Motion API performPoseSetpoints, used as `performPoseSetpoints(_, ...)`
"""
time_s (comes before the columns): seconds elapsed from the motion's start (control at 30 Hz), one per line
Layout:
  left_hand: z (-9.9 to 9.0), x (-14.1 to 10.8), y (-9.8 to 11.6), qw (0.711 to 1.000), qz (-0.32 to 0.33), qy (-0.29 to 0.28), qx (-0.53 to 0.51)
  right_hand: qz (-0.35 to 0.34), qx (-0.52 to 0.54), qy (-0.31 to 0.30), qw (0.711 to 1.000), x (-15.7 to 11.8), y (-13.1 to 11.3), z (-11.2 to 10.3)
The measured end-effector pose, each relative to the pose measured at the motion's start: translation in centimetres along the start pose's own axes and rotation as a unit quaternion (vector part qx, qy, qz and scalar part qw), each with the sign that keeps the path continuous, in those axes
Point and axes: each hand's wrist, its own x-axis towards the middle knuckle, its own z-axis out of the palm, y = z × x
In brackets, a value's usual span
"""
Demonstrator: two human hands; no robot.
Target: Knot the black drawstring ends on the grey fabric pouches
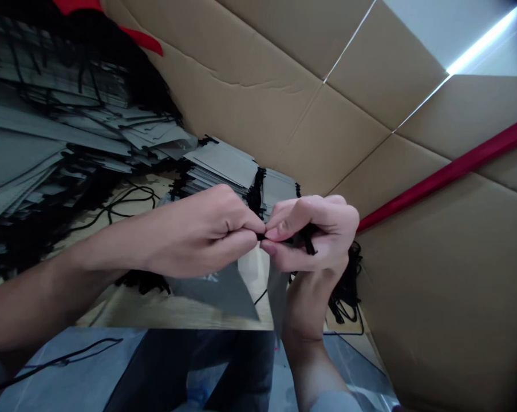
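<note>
Above the near part of the table (133, 306), both hands of the person meet, fingertip beside fingertip. The left hand (198, 234) has the thumb and the forefinger pressed together on a short bit of black cord (261, 236), and its other fingers are folded in. The right hand (316, 232) pinches the same bit from the other side with its thumb and forefinger, while more of black cord shows in its curled palm; whether this is one piece, one cannot tell.

Below the left hand, over the near edge of the table, there is a flat gray piece (217, 294) with white print, and below the right hand a narrow gray piece (277, 297) hangs down. If these two are joined is not clear.

On the far side of the table stand two small gray stacks (224, 163), side by side. On the left side of the table rises a big gray heap (22, 154), with loose cords (131, 200) beside it. On the right side of the table lies a black bundle (347, 292). Behind the table stands a cardboard wall (249, 68).
</note>
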Motion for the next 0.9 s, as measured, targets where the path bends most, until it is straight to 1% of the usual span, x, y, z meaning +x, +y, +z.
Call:
performPoseSetpoints(0.07, -0.1, 0.2, 0.5, 0.999, 0.017, -0.007, -0.030, -0.036, 0.058, 0.037, 0.997, 0.1, 0.9, 0.9)
performPoseSetpoints(0.1, -0.1, 0.2, 0.6, 0.999, 0.023, -0.009, -0.042, -0.045, 0.082, 0.046, 0.995, 0.2, 1.3, 1.3)
performPoseSetpoints(0.2, -0.2, -0.1, 0.7, 0.998, 0.028, -0.004, -0.062, -0.063, 0.142, 0.054, 0.986, 0.6, 2.1, 2.3)
performPoseSetpoints(0.23, -0.2, -0.3, 0.6, 0.998, 0.023, 0.008, -0.058, -0.064, 0.152, 0.058, 0.985, 0.7, 2.1, 2.4)
performPoseSetpoints(0.27, -0.2, -0.5, 0.5, 0.998, 0.015, 0.025, -0.047, -0.054, 0.152, 0.059, 0.985, 0.8, 1.8, 2.3)
performPoseSetpoints(0.33, -0.2, -0.8, 0.3, 0.998, -0.006, 0.059, -0.020, 0.001, 0.114, 0.046, 0.992, 0.9, 0.8, 1.8)
performPoseSetpoints(0.4, -0.2, -0.9, 0.1, 0.997, -0.025, 0.072, -0.009, 0.059, 0.045, 0.010, 0.997, 0.8, -0.5, 1.2)
performPoseSetpoints(0.43, -0.2, -1.0, 0.1, 0.997, -0.032, 0.068, -0.012, 0.065, 0.005, 0.007, 0.998, 0.8, -1.0, 0.9)
performPoseSetpoints(0.47, -0.2, -1.0, 0.1, 0.997, -0.038, 0.063, -0.018, 0.056, -0.025, 0.009, 0.998, 0.7, -1.4, 0.8)
performPoseSetpoints(0.53, -0.3, -1.0, 0.1, 0.997, -0.047, 0.058, -0.031, 0.014, -0.061, 0.017, 0.998, 0.7, -1.6, 0.6)
performPoseSetpoints(0.67, -0.6, -1.1, 0.5, 0.997, -0.047, 0.040, -0.044, -0.042, -0.075, 0.024, 0.996, 0.9, -0.8, 0.8)
performPoseSetpoints(0.77, -0.7, -1.2, 0.9, 0.999, -0.022, 0.025, -0.042, -0.071, -0.032, 0.045, 0.996, 1.1, -0.5, 1.3)
performPoseSetpoints(0.83, -0.5, -1.2, 1.2, 0.999, 0.003, 0.019, -0.050, -0.071, 0.014, 0.068, 0.995, 1.2, -0.4, 2.2)
performPoseSetpoints(0.9, -0.2, -1.3, 1.3, 0.998, 0.030, 0.028, -0.054, -0.071, 0.059, 0.104, 0.990, 1.4, -0.1, 3.3)
